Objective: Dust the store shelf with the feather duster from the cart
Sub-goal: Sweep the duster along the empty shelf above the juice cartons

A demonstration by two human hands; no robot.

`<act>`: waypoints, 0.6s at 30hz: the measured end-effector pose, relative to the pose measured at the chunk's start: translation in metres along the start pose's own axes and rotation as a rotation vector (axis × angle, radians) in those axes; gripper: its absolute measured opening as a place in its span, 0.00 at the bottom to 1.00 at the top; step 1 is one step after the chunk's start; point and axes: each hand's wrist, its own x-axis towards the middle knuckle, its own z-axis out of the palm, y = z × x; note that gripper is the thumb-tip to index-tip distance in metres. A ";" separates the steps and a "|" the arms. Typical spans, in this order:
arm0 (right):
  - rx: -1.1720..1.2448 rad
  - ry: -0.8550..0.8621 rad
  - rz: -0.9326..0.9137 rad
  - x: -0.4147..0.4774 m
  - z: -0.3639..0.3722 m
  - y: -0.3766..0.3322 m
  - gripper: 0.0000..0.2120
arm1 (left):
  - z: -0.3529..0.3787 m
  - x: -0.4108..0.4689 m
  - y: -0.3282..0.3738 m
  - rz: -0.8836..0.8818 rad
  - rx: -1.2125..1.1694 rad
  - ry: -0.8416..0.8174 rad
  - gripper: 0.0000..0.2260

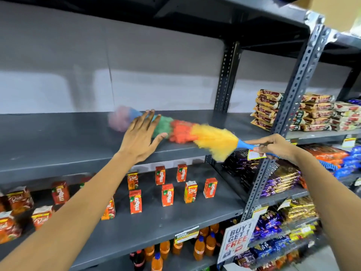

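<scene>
Dusting under way – shelf partly covered
Right hand grips the duster handle; left hand spread – far end remains

juice cartons, biscuit packs, chocolate bars, orange bottles, promo sign

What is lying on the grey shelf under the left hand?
On the shelf only the feather duster is visible, its coloured head lying across the board. The left hand hovers open over its green and blue part, hiding that part. The right hand holds the blue handle.
</scene>
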 end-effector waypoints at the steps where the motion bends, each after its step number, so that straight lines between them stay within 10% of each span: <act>1: -0.013 0.050 0.023 0.000 0.000 0.003 0.15 | 0.004 0.005 0.007 0.015 -0.007 -0.010 0.34; 18: 0.025 -0.173 -0.191 0.003 0.053 -0.069 0.14 | 0.003 0.023 0.015 0.007 -0.105 0.038 0.30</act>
